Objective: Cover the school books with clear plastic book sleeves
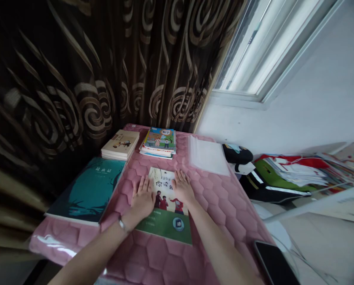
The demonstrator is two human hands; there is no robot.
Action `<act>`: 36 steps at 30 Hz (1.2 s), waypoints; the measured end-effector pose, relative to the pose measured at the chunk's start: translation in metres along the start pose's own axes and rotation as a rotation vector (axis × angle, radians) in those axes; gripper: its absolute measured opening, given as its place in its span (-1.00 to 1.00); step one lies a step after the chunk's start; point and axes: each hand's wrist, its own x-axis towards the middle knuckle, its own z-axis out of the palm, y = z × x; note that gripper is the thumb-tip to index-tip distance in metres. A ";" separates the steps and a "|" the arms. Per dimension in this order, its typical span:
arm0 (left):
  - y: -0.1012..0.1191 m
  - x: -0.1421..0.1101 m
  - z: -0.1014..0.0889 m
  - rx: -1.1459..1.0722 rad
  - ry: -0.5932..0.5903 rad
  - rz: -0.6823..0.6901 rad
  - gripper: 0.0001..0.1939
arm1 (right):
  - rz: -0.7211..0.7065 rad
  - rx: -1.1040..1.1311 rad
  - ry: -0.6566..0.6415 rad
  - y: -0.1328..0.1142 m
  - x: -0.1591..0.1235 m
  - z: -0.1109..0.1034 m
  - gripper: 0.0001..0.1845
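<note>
Left hand [143, 196] lay open and palm down, fingers extended, across the left edge of a picture booklet [165, 225]; a silver-toned bracelet [122, 223] encircled its wrist. Right hand [182, 186] was likewise open, palm down and gripping nothing, over the booklet's upper right edge. The booklet was closed and lay flat on a pink table cover [200, 206], between the two forearms. Its front was pale above and green below, with printed figures and a round blue emblem.

No box or tray held the books; they rested directly on the cover. A large teal book [89, 190] lay at the left edge. Beyond it stood a stack of beige books [121, 145], and beside that a stack of colorful textbooks [161, 140]. Translucent, smooth sheets [209, 156] lay at the far right.

The cover had a padded hexagonal pattern and a glossy front edge. A dark-screened smartphone [274, 263] occupied the near right corner. To the right of the table, loose papers [295, 170] were piled on a green and black fabric item [262, 182]; its contents could not be determined. Brown curtains [153, 59] with spiral motifs hung behind.
</note>
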 end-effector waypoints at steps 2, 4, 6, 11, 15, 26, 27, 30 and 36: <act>0.004 -0.036 0.001 0.022 0.019 0.095 -0.39 | -0.002 -0.002 0.002 0.002 0.001 -0.001 -0.34; 0.007 -0.062 -0.001 0.030 0.033 0.190 -0.38 | -0.009 -0.003 -0.003 0.001 0.002 -0.005 -0.35; 0.008 -0.075 -0.004 0.033 0.013 0.218 -0.38 | 0.004 -0.013 0.005 -0.005 -0.001 -0.011 -0.36; 0.008 -0.072 -0.013 0.021 -0.049 0.193 -0.39 | -0.017 0.018 0.020 -0.048 -0.053 -0.004 -0.37; 0.006 -0.071 -0.011 0.013 -0.035 0.213 -0.40 | -0.219 0.084 0.114 -0.064 -0.117 0.019 -0.40; -0.002 -0.071 -0.012 -0.027 -0.049 0.194 -0.41 | -0.061 0.067 0.075 -0.022 -0.151 0.016 -0.40; -0.005 -0.069 -0.013 -0.029 -0.061 0.166 -0.41 | -0.060 0.074 0.077 -0.022 -0.150 0.017 -0.40; -0.008 -0.058 -0.021 -0.010 -0.099 0.035 -0.42 | -0.059 0.105 0.085 -0.024 -0.150 0.019 -0.39; 0.010 -0.038 -0.030 0.040 -0.112 -0.123 -0.39 | -0.062 0.191 0.141 -0.019 -0.145 0.018 -0.42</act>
